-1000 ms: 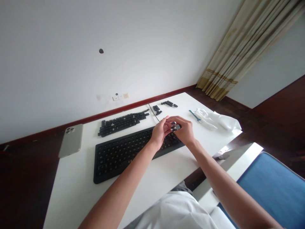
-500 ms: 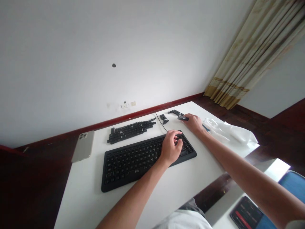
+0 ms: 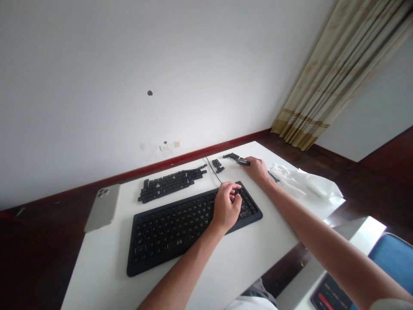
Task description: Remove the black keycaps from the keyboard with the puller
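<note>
A black keyboard (image 3: 167,234) with many of its keycaps off lies slantwise on the white table. My left hand (image 3: 226,207) rests over its right part, fingers loosely curved and thumb apart, holding nothing I can see. Farther back at the right, my right hand (image 3: 257,168) is closed on a small black tool with a metallic tip (image 3: 243,162); its exact kind is unclear. The tool's tip is close to a small row of loose keycaps (image 3: 231,156). More keycaps (image 3: 216,164) lie to its left, and a large group of keycaps (image 3: 167,186) is laid out in rows behind the keyboard.
A phone (image 3: 103,208) lies face down at the table's left edge. White plastic bag (image 3: 319,183) and a blue-tipped item (image 3: 273,176) are at the right. The keyboard's cable (image 3: 213,168) runs back toward the wall. A dark device (image 3: 332,292) sits lower right by a blue seat (image 3: 393,258).
The whole view has shifted slightly, moving the table left and down in the picture. Both hands keep nearly the same places, the right still holding the tool near the keycaps.
</note>
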The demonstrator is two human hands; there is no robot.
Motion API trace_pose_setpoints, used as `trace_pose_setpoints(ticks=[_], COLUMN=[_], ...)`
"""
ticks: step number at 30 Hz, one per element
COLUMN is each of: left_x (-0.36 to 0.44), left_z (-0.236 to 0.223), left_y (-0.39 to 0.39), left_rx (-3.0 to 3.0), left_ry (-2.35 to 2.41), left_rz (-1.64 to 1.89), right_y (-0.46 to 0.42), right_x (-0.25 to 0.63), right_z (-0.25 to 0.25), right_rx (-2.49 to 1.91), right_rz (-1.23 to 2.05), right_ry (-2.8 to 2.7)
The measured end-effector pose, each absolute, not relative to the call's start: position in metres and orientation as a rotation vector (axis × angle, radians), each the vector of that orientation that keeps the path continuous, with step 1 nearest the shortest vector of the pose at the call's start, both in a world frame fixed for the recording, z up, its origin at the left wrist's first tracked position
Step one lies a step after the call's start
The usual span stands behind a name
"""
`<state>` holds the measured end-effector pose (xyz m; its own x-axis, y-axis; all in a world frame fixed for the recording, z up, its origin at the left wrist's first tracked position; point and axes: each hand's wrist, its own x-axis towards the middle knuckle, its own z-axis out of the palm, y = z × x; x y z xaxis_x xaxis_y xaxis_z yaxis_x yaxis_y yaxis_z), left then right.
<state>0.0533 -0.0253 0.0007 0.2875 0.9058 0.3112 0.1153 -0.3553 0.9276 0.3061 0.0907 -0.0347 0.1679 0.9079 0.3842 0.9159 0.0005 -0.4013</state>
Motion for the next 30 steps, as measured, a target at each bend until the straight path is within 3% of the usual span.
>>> trace_pose_setpoints(ticks=[23, 30], left_x=[0.055, 0.054], left_z=[-0.006, -0.005], left_y=[-0.023, -0.023], left_rx=[1.721, 1.717], left_ry=[0.913, 0.918], left_rz=[1.186, 1.18], right_y=[0.093, 0.086], right_x=[0.309, 0.313], right_z=[-0.041, -0.029], right_rx=[-1.797, -1.934], right_rz=[-0.047, -0.152], right_ry=[-1.796, -1.53])
